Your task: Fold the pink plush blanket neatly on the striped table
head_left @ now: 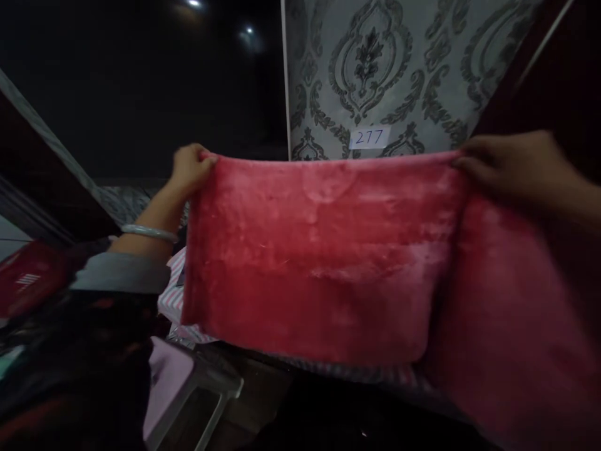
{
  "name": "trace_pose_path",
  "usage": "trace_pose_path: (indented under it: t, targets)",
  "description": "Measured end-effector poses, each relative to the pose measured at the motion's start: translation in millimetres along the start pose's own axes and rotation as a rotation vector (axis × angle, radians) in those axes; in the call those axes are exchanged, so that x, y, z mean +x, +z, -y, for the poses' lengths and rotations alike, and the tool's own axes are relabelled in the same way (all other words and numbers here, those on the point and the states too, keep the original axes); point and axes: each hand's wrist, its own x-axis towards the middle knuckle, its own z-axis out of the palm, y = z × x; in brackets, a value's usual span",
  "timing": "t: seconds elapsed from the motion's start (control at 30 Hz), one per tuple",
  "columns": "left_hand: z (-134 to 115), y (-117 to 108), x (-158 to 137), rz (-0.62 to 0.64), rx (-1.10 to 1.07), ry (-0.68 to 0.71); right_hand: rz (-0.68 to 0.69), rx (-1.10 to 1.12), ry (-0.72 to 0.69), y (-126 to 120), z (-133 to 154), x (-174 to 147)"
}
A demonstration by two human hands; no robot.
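Note:
A red plush cloth [310, 263], like a small blanket or towel, hangs stretched between my hands in the middle of the view. My left hand [191, 168] pinches its upper left corner between thumb and fingers. At the upper right edge my right hand [507, 166] grips the fabric, and a further pinkish-red part [507, 300] droops down to the right below it. The cloth's top edge is nearly level and taut. Behind and under the cloth, parts of a striped cover [171, 297] show; the rest is hidden.
A pink plastic stool [171, 376] stands at the lower left. Beyond the cloth are a large dark screen [141, 88] and a patterned wall [375, 56] with a paper label [370, 137] reading 277. A red object [28, 275] lies at the far left.

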Motion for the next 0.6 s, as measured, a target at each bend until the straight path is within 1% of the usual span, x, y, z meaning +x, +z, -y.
trace_pose_path:
  t: [0.07,0.17,0.23,0.3,0.37,0.47,0.53,0.6]
  targets:
    - [12.8,32.5,-2.4,0.088,0.105,-0.074,0.119,-0.019,-0.025,46.8,5.8,7.6]
    - [33.0,84.2,-15.5,0.240,0.258,-0.154,0.273,-0.005,-0.040,118.0,5.6,7.4]
    - [45.8,114.0,-26.2,0.312,0.304,-0.200,0.345,0.021,-0.048,155.7,5.5,3.2]
    - [57.4,137.1,-35.3,0.362,0.326,-0.238,0.391,0.034,-0.045,183.3,6.3,-0.6]
    - [66.9,152.9,-42.0,0.391,0.332,-0.253,0.422,0.039,-0.042,202.4,6.5,-2.8]
    - [74.1,167.4,-47.2,0.417,0.323,-0.224,0.448,0.040,-0.035,219.4,4.4,-4.3]
    - [69.1,177.2,-48.8,0.429,0.300,-0.161,0.452,0.046,-0.050,224.4,3.2,-5.7]
    - [51.1,191.2,-51.9,0.454,0.253,-0.057,0.463,0.057,-0.074,224.9,4.4,-7.8]
